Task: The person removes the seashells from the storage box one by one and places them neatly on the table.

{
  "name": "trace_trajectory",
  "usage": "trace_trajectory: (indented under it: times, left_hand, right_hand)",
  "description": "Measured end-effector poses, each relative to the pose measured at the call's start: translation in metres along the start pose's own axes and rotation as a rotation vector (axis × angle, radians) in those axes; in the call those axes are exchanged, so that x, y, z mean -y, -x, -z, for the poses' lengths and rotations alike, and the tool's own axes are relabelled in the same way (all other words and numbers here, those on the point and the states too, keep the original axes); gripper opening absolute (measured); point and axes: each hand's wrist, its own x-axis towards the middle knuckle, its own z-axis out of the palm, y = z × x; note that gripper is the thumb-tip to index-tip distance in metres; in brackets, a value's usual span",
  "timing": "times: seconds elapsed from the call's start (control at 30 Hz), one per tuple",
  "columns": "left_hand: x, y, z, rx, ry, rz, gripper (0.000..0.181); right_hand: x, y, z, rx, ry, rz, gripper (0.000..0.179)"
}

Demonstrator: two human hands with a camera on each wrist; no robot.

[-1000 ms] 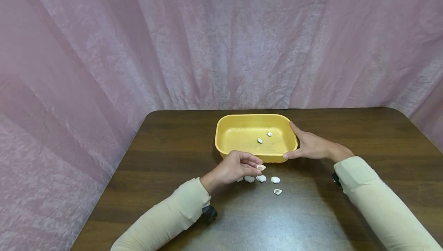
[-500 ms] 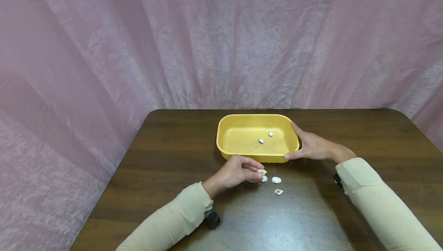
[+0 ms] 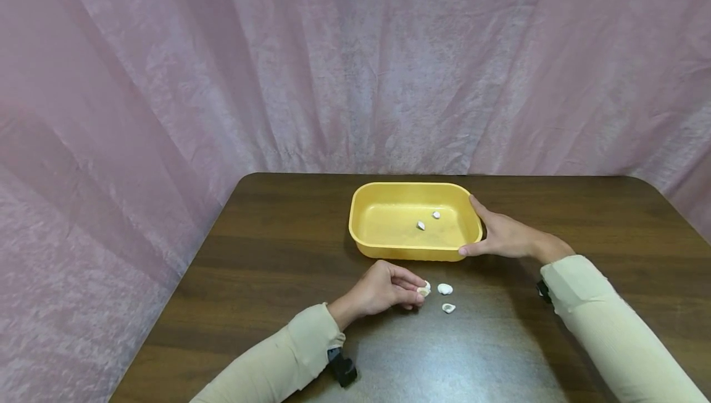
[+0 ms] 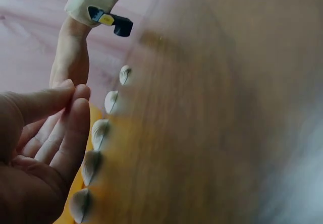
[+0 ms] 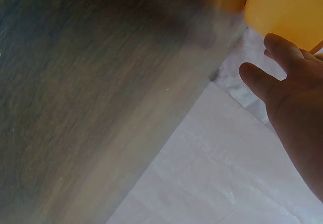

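Note:
My left hand (image 3: 383, 290) pinches a small cream-white seashell (image 3: 421, 292) between thumb and fingertips, low over the table just in front of the tub. In the left wrist view the fingers of the left hand (image 4: 48, 133) meet at their tips and hide that shell. Past them, several seashells (image 4: 100, 133) stand out in a row. Two more shells, a white one (image 3: 445, 289) and a hollow-side-up one (image 3: 448, 308), lie right of the hand. My right hand (image 3: 502, 236) holds the right end of a yellow plastic tub (image 3: 408, 253), thumb round its near corner.
Inside the tub are two small shells, one nearer (image 3: 421, 226) and one farther back (image 3: 436, 215). Everything sits on a dark brown wooden table (image 3: 278, 230) with rounded far corners. A pink curtain (image 3: 355, 70) hangs directly behind its far edge.
The left hand has lowered with its shell from near the tub's front wall toward the table, now covering shells that showed earlier. The right hand keeps its place on the tub.

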Motion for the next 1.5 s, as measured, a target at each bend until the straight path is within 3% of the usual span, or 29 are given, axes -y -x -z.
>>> trace_trajectory:
  times: [0.27,0.67,0.97,1.27,1.5]
  left_hand:
    - [0.003,0.004,-0.008,0.007,0.070,0.067,0.016]
    - [0.005,0.005,-0.019,-0.076,0.078,0.146,0.014]
    - [0.006,0.004,-0.020,-0.081,0.048,0.141,0.013]
    - [0.008,0.002,-0.023,-0.097,-0.057,0.120,0.009]
    - [0.008,0.001,-0.025,-0.109,-0.086,0.112,0.011]
  right_hand:
    - [-0.001,0.000,-0.001,0.003,-0.013,0.010,0.126]
    - [0.000,0.000,0.000,0.006,-0.019,-0.001,0.125]
    - [-0.002,0.000,-0.001,0.000,-0.031,0.007,0.125]
    - [-0.002,0.001,-0.001,0.005,-0.049,0.002,0.125]
    - [-0.002,0.001,-0.002,0.002,-0.057,0.003,0.125]
